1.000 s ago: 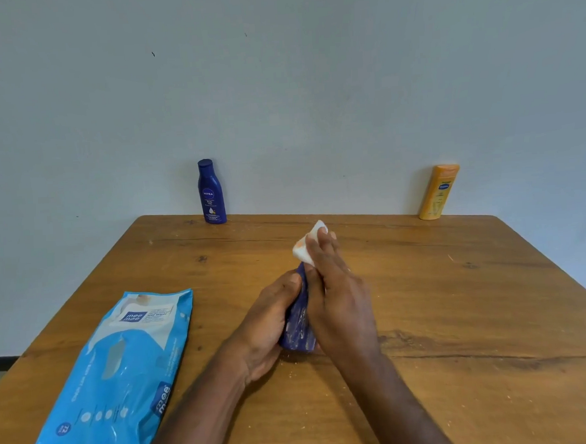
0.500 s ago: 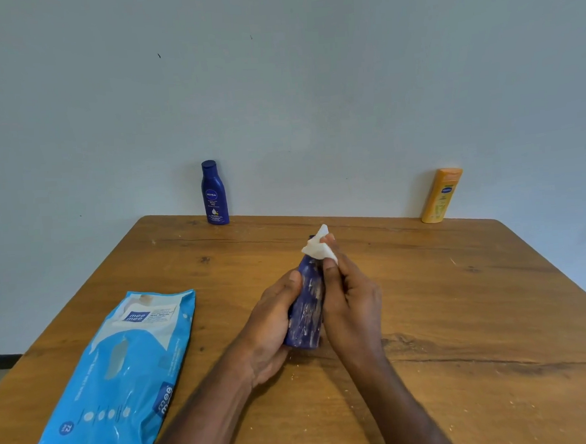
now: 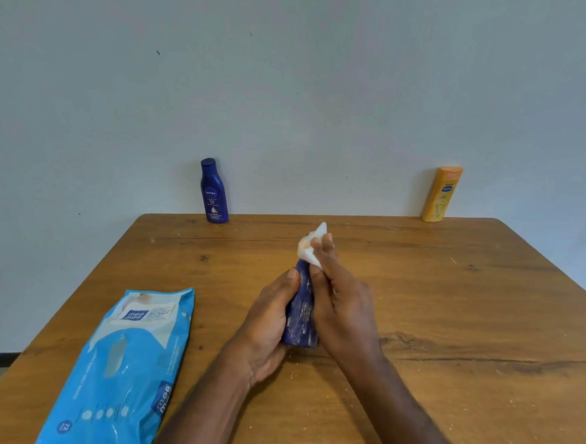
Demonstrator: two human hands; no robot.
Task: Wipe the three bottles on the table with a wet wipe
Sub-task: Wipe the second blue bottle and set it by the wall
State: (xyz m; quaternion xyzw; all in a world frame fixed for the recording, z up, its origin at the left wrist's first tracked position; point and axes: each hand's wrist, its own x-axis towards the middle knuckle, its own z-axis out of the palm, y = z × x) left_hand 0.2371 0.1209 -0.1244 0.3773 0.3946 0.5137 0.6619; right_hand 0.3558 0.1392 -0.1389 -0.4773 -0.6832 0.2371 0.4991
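At the table's middle my left hand point(image 3: 268, 323) grips a dark blue bottle point(image 3: 302, 315) around its lower body; the bottle leans away from me. My right hand point(image 3: 343, 303) presses a white wet wipe point(image 3: 309, 246) against the bottle's top end, which the wipe hides. A second dark blue bottle point(image 3: 213, 191) stands upright at the far edge, left of centre. An orange-yellow bottle point(image 3: 442, 194) leans against the wall at the far right.
A light blue wet-wipe pack point(image 3: 112, 380) lies flat on the wooden table point(image 3: 462, 314) to the left of my arms. A plain wall runs right behind the table's far edge. Small crumbs speckle the wood near my hands.
My right hand has slid the wipe along the bottle: down a little at half a second ago, now back up over the top end. My left hand keeps its grip.
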